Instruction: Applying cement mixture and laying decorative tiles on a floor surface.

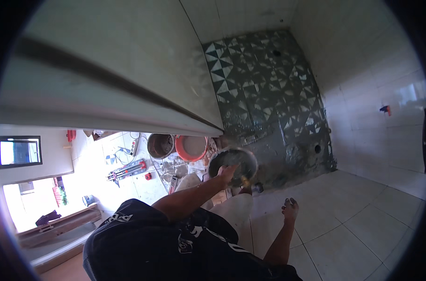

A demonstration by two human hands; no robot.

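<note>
My left hand [228, 173] reaches over a dark round bucket [250, 157], its fingers inside the rim and smeared by motion. I cannot tell whether they hold anything. A small yellowish thing [245, 181] shows at the bucket's near right edge, too blurred to name. Out to the right, above the pale floor tiles, my right hand [290, 209] hangs with fingers loosely apart and nothing in them. Grey smears mark its fingertips. Beyond the bucket lies a patterned tile floor [220, 70] of dark and white triangles, much of it coated in wet grey grout.
An orange-red basin [192, 159] and another bucket [160, 146] stand left of the bucket, by the wall edge [213, 129]. Farther left lies a tile cutter [128, 169] with red parts. The grouted floor has a dark drain hole [317, 149]. Pale tiled walls enclose it.
</note>
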